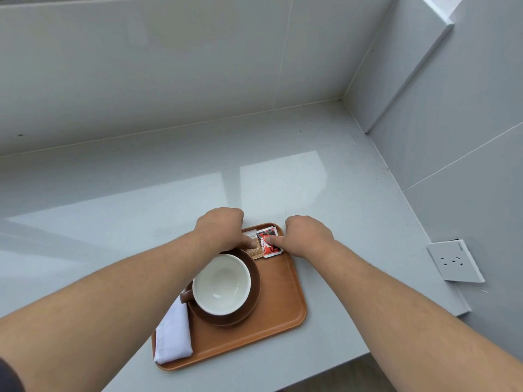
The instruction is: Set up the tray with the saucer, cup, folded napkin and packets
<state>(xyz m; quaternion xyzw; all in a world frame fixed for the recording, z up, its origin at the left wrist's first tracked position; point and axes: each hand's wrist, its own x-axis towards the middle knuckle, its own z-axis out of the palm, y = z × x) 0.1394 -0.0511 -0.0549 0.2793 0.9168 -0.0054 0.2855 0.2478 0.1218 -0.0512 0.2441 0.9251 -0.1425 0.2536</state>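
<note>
Both the left hand and the right hand work at the far right corner of the tray, which sits on the tabletop with cup on saucer and napkin folded at its near left, so laying out the packets, the last step, seems in hand; next likely comes a light nudge to square them. Left lays one digit on the brown packet, right on the red packet; the other fingers curl out of sight beyond the knuckles, so I cannot tell pinch from press, and a white packet is partly covered.
</note>
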